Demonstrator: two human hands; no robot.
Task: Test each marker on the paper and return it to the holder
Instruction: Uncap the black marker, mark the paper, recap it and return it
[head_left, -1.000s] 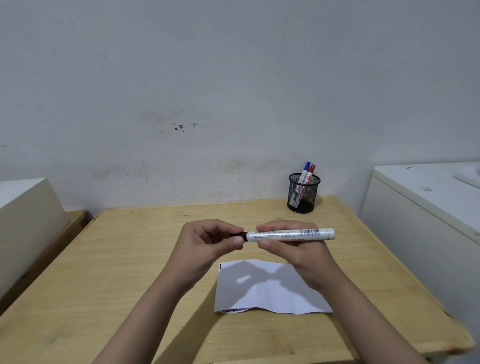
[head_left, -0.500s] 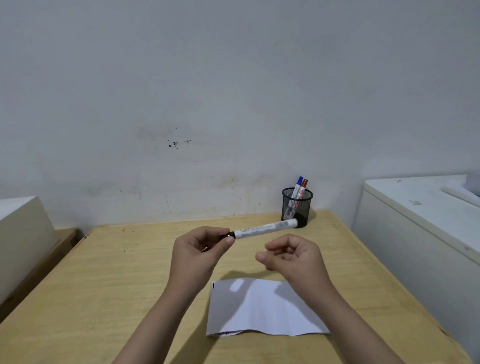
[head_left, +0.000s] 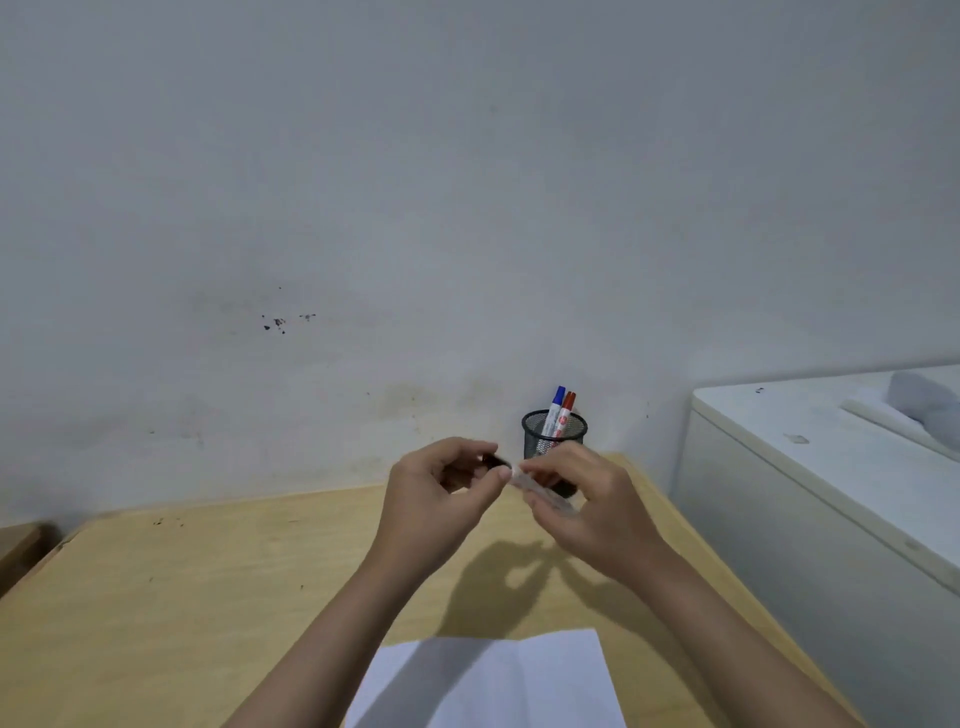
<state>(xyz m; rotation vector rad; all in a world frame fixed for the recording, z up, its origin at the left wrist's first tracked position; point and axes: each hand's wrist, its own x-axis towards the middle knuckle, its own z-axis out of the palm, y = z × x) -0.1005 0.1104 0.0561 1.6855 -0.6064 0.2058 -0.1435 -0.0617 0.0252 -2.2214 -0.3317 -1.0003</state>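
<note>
A pale wall fills the upper two thirds of the frame; a wooden surface spans the lower third, with a white cabinet at the right edge. The creased white paper lies flat at the bottom centre. Right of centre, at the back of the surface, a black mesh holder stands against the wall with a blue-capped marker and a red-capped marker upright inside. In front of it, the left hand and right hand meet, lifted off the surface. The right hand's fingers are curled around the white barrel of a marker; the left pinches a black piece, probably its cap, at the barrel's near end. Motion blur hides whether cap and barrel are joined. The marker looks light, stiff and smooth, a slim white tube with black ends, best gripped mid-barrel.
</note>
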